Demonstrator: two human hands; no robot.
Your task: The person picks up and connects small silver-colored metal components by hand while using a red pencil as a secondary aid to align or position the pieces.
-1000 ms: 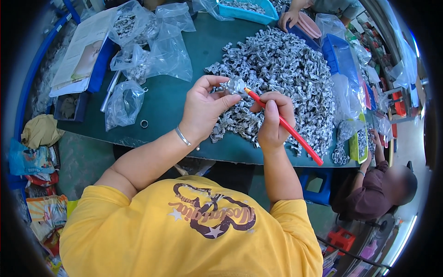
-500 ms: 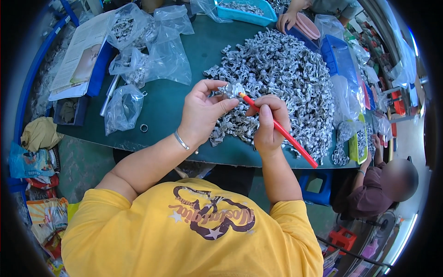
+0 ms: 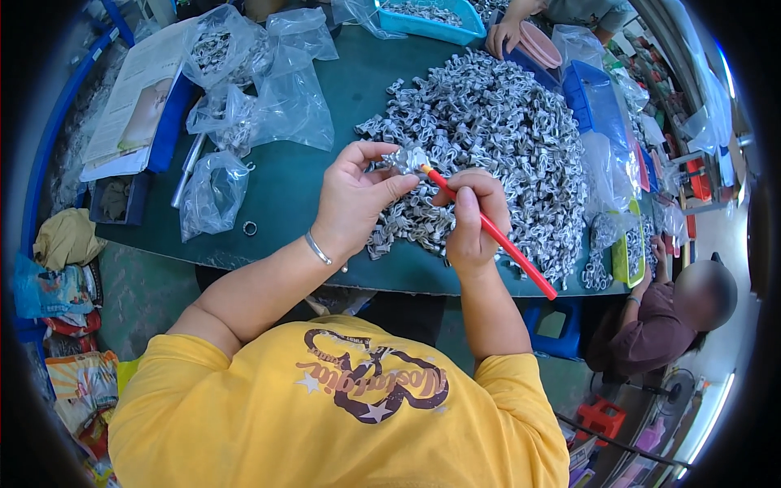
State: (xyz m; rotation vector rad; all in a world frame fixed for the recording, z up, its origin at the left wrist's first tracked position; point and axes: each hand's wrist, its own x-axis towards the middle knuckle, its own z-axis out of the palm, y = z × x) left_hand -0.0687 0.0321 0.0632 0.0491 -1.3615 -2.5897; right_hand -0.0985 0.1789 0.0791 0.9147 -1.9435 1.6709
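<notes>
A small factory workshop: a green worktable (image 3: 325,179) heaped with grey metal parts (image 3: 504,138), plastic bags (image 3: 268,98), blue bins (image 3: 594,106), co-workers alongside.

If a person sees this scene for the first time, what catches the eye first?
First, the big heap of small silver metal parts covering the dark green table at centre. Just before it, the left hand pinches one small silver part, while the right hand puts a thin red brush to it.

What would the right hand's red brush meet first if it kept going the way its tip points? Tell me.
The small silver metal part pinched in the left hand. The right hand aims the red brush up-left, its tip already at that part; depth is hard to judge.
</notes>
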